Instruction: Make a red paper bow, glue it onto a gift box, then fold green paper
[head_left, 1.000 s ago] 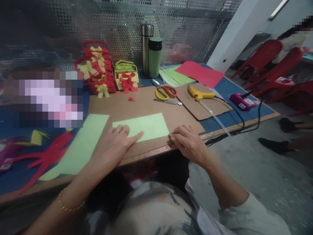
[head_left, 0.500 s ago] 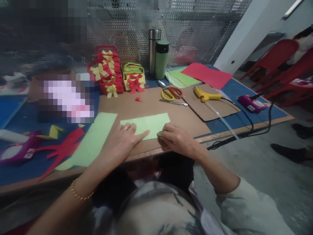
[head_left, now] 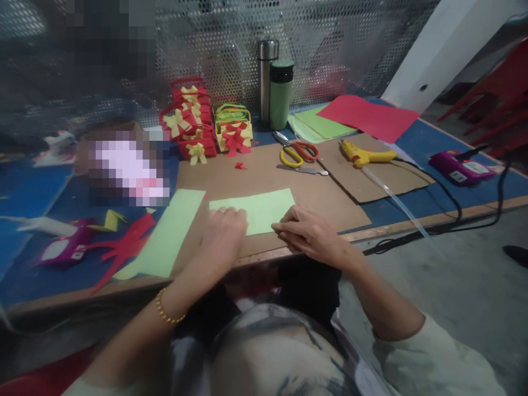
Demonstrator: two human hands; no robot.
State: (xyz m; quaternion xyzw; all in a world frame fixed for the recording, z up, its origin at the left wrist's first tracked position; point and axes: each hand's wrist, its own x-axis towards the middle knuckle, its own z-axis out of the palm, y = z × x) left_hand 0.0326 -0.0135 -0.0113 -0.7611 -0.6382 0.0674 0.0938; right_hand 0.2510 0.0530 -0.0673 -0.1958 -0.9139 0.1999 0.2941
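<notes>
A light green sheet of paper (head_left: 268, 202) lies on a brown cardboard sheet (head_left: 264, 170) near the table's front edge. At its left end, my left hand (head_left: 225, 234) presses the paper with curled fingers; the thumb is hidden. My right hand (head_left: 311, 234) has its thumb and fingers closed at the paper's lower right corner. Left of these, a second light green paper (head_left: 175, 231) lies slanted, partly over the cardboard's left side. Red paper strips (head_left: 127, 245) rest beside it.
Scissors (head_left: 297, 153) and a small blade (head_left: 303, 171) lie behind the paper. A yellow glue gun (head_left: 363, 155) is on cardboard at right, its cord trailing to a purple power box (head_left: 462, 168). Small red paper baskets (head_left: 192, 121) and a green bottle (head_left: 281, 96) stand at the back.
My left hand's fingers have drawn in, and its thumb no longer stretches across the paper. My right hand stays at the right corner. The whole view has shifted slightly.
</notes>
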